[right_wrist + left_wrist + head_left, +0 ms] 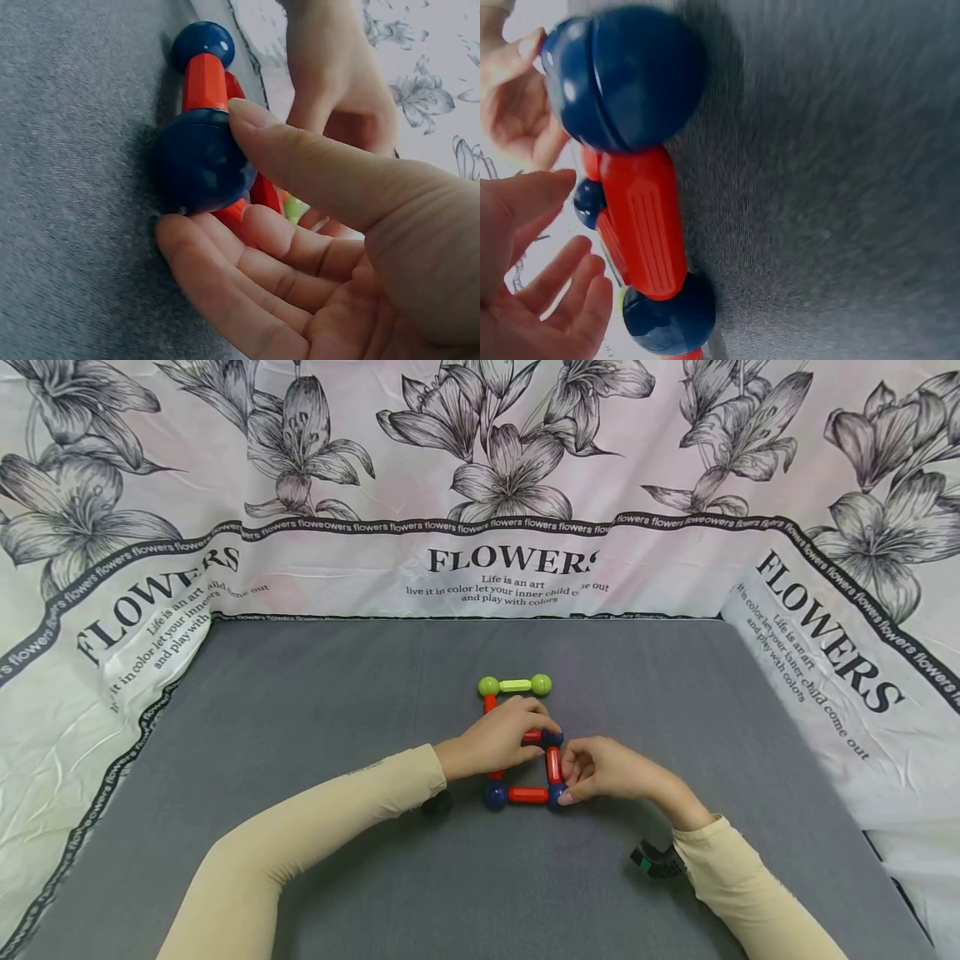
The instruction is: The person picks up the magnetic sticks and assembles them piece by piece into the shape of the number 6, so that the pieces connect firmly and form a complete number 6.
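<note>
Red rods and blue balls form a square on the grey tabletop. My left hand [504,735] reaches over its far-left corner, which it hides in the head view. Its thumb and fingertips pinch the far-right blue ball [553,737], seen small in the left wrist view. My right hand [611,768] holds the near-right blue ball [202,161] between thumb and fingers. A red rod [528,795] joins that ball to the near-left blue ball [496,795]; another red rod [554,765] runs between the two right-hand balls. Beyond the left hand, a red rod [491,702] leads to a green ball [489,686].
A light green rod [515,686] links that ball to a second green ball [542,685]. A black wrist device [658,860] hangs under the right forearm. White flower-print cloth [510,568] borders the grey tabletop [337,693] at the back and sides.
</note>
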Available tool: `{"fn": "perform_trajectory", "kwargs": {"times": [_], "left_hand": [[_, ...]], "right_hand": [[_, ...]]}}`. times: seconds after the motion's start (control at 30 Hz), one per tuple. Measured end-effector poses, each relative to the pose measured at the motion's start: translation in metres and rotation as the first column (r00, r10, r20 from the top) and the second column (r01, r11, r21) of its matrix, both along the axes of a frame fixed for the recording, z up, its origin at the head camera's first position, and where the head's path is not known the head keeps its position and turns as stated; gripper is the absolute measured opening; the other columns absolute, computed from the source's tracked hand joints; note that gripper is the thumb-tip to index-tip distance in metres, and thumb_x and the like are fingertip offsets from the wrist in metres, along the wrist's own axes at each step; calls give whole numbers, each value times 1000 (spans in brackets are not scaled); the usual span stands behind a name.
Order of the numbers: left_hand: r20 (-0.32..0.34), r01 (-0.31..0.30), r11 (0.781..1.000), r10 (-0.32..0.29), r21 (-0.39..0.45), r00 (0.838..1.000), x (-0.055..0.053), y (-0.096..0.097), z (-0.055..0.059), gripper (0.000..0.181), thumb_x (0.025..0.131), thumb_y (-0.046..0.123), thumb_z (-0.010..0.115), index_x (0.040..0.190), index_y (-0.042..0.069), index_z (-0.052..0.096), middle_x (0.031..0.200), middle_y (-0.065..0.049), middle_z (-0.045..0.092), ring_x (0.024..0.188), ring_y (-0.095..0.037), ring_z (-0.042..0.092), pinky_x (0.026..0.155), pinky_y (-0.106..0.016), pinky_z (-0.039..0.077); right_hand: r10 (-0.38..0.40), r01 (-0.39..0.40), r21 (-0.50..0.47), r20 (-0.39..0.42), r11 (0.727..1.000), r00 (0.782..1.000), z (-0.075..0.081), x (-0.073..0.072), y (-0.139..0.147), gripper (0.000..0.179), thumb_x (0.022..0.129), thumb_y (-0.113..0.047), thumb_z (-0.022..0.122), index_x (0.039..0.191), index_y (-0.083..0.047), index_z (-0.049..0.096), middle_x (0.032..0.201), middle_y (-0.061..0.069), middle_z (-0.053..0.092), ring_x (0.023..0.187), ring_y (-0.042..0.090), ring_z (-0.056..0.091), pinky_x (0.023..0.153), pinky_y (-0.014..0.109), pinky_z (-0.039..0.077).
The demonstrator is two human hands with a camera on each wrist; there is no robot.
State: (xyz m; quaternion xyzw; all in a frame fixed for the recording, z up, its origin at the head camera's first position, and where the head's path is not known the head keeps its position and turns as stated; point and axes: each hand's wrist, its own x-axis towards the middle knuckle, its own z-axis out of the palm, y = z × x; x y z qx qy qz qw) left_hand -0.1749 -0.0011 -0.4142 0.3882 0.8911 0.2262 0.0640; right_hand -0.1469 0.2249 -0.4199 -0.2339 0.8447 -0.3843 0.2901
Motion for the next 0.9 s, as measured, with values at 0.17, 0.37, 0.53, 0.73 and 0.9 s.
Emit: {"fn": "perform_trajectory", "kwargs": {"times": [0.17,0.37,0.53,0.73,0.9], "left_hand": [[29,76,996,-75,-50,997,-12,7,-4,38,89,20,75,126,20,68,131,-3,62,123,-19,55,109,-32,45],[57,176,982,-172,-69,983,-23,11,-9,33,87,19,77,120,21,72,136,-3,59,128,-20,51,113,-33,41],[80,211,976,-206,-54,975,-27,14,-11,29,86,16,77,115,21,74,133,-5,59,126,-21,51,112,-33,41],[107,228,973,-221,-49,969,-29,15,-14,26,87,14,76,112,21,75,132,-5,59,125,-20,51,112,-33,41],[124,240,970,-234,-38,964,-34,15,-15,26,87,12,76,112,21,75,132,-6,59,126,-20,52,112,-33,41]], "right_hand": [[-21,22,-14,31,1000,999,-4,1,0,36,78,-25,85,94,-5,60,81,0,67,71,11,66,63,25,55],[-29,30,-24,46,999,999,-4,2,1,33,79,-25,84,91,-5,61,79,-1,65,69,11,66,61,25,55],[-43,44,-20,48,999,998,-5,3,2,30,78,-26,84,86,-7,62,75,-2,65,66,10,64,60,24,53],[-49,49,-14,35,999,998,-6,4,3,30,78,-27,85,84,-8,62,72,-3,66,65,9,63,59,23,51],[-53,53,-13,24,999,998,-6,5,3,30,77,-27,85,82,-8,62,71,-4,66,64,7,62,58,22,50]]}}
